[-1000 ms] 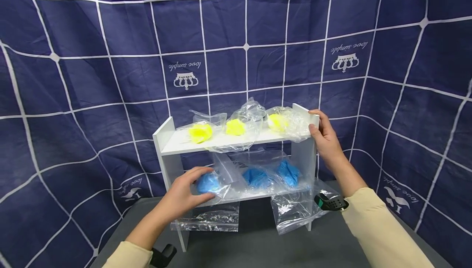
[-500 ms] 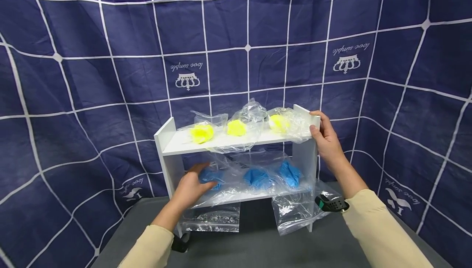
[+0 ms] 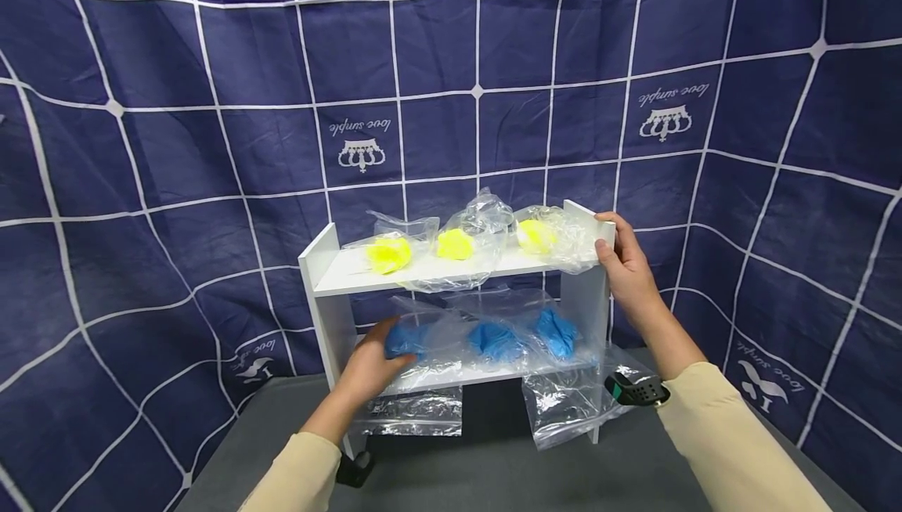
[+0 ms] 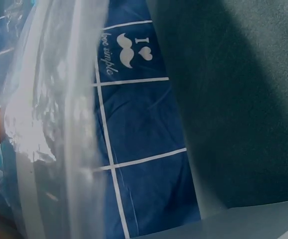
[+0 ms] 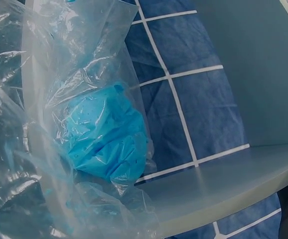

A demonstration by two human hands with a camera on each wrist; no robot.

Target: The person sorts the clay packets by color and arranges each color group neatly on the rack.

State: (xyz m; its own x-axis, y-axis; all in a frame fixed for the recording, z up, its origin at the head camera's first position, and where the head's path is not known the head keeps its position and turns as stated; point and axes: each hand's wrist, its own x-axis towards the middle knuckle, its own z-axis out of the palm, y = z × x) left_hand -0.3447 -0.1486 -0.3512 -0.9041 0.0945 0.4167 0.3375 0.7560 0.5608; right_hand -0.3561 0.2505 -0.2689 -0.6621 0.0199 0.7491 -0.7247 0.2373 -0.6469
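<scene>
In the head view a white two-tier shelf (image 3: 458,377) stands on a dark grey surface. My left hand (image 3: 373,362) is at the left end of its lower tier, thumb and fingers curled round a blue putty-like lump (image 3: 407,340) in a clear zip bag. The bag's zip edge (image 4: 79,119) crosses the left wrist view and covers much of that hand. My right hand (image 3: 625,269) grips the top of the shelf's right side panel (image 3: 583,301), thumb in front. Two more bagged blue lumps, one in the middle (image 3: 495,340) and one at the right (image 3: 557,332), lie on the lower tier.
Three bagged yellow lumps, at left (image 3: 388,254), middle (image 3: 455,244) and right (image 3: 535,236), lie on the upper tier. Clear bag ends, left (image 3: 416,414) and right (image 3: 564,402), hang below the lower tier. A blue gridded cloth (image 3: 437,50) hangs behind.
My left hand has moved deeper into the lower tier with the bagged blue lump. That bag's upright flap has sunk down. My right hand has kept its grip on the panel.
</scene>
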